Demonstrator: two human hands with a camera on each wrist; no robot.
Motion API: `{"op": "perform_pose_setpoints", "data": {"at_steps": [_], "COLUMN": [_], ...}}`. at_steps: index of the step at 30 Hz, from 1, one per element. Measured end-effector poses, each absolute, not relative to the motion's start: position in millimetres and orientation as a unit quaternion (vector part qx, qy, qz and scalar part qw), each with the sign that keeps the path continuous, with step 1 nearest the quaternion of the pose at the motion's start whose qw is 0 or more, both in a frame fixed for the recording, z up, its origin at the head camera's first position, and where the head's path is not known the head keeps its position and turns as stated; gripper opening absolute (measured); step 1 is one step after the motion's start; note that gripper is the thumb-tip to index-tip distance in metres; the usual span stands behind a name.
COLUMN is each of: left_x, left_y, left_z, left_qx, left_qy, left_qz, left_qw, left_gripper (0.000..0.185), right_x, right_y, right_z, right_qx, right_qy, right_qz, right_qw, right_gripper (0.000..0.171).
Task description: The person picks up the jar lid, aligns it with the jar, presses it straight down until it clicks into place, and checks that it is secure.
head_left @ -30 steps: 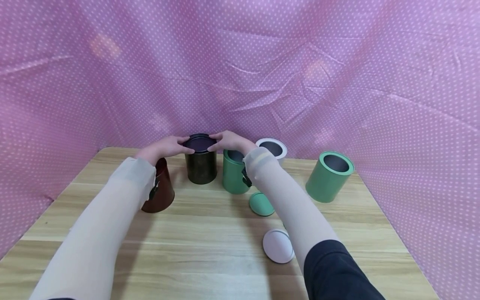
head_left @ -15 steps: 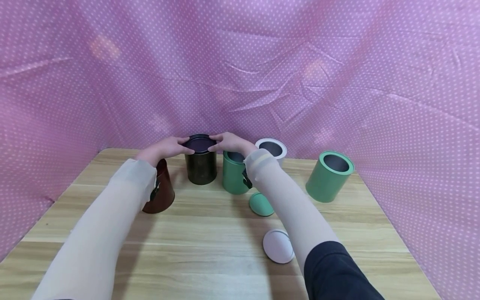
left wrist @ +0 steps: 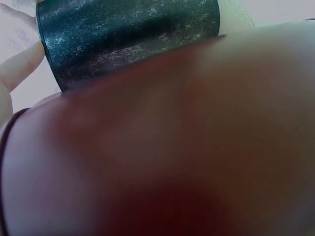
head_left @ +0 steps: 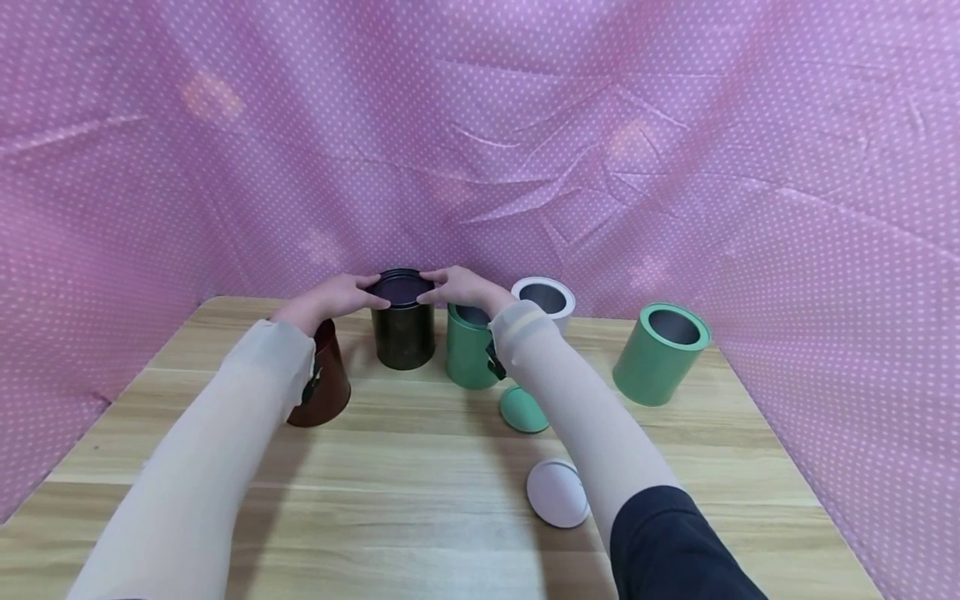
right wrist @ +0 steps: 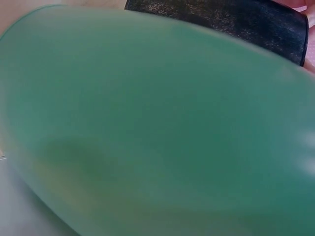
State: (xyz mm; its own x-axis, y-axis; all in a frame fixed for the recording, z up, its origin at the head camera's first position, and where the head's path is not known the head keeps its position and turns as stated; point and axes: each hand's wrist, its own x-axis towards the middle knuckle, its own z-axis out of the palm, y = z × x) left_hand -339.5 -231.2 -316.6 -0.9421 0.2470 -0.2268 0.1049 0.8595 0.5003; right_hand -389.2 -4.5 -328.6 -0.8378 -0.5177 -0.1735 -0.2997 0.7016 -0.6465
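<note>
In the head view a black tin can [head_left: 404, 343] with mottled sides stands upright at the back of the table. A dark recessed round lid [head_left: 401, 289] fills its top. My left hand [head_left: 327, 298] reaches its left side, thumb and index finger spread along the rim. From the right, my right hand [head_left: 467, 288] touches the opposite rim the same way, fingers mostly straight. Below my left wrist stands a dark red can [head_left: 330, 392], which blurs across most of the left wrist view. A green can [head_left: 468, 354] under my right wrist fills the right wrist view.
Behind my right forearm is an open white can [head_left: 546, 293]. Another open green can [head_left: 660, 354] stands at the right. A green lid [head_left: 522, 408] and a white lid [head_left: 557, 493] lie on the wooden table [head_left: 390, 500]. Pink dotted cloth [head_left: 480, 125] hangs close behind.
</note>
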Motion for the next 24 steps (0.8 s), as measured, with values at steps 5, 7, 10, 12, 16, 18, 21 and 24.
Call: {"op": "perform_pose_setpoints", "data": {"at_steps": [5,7,10,12,16,18,21,24], "left_x": [-344.6,-346.5,-349.1,-350.8,-353.7,-355.3,-358.2,-361.3], "left_y": [-231.5,-232.1,-232.9,-233.1,-233.6,-234.1,-234.9,-235.4], "left_z": [-317.2,-317.3,-316.4,-315.9,-314.4,-313.8,-314.0,-314.4], "left_qx": [0.089,0.09,0.087,0.086,0.082,0.084,0.085,0.084], "left_qy": [0.952,0.951,0.947,0.943,0.937,0.937,0.937,0.939], "left_qz": [0.254,0.256,0.268,0.279,0.292,0.292,0.291,0.287], "left_qw": [0.145,0.147,0.155,0.162,0.172,0.173,0.172,0.171], "left_gripper": [0.073,0.073,0.074,0.074,0.074,0.074,0.074,0.074], "right_x": [-391.0,-392.1,-394.3,-396.6,-401.6,-403.5,-404.7,-405.1], "right_y": [-5.3,-5.8,-6.9,-8.0,-10.1,-11.0,-12.5,-13.7], "right_z": [-328.3,-328.5,-328.6,-328.9,-328.9,-328.4,-327.4,-326.0], "right_qx": [-0.218,-0.216,-0.213,-0.21,-0.202,-0.198,-0.194,-0.191], "right_qy": [0.908,0.908,0.907,0.905,0.905,0.906,0.907,0.908], "right_qz": [-0.314,-0.315,-0.321,-0.326,-0.332,-0.331,-0.331,-0.333], "right_qw": [0.172,0.17,0.172,0.173,0.174,0.174,0.173,0.169], "right_gripper": [0.062,0.061,0.061,0.061,0.061,0.061,0.061,0.06]}}
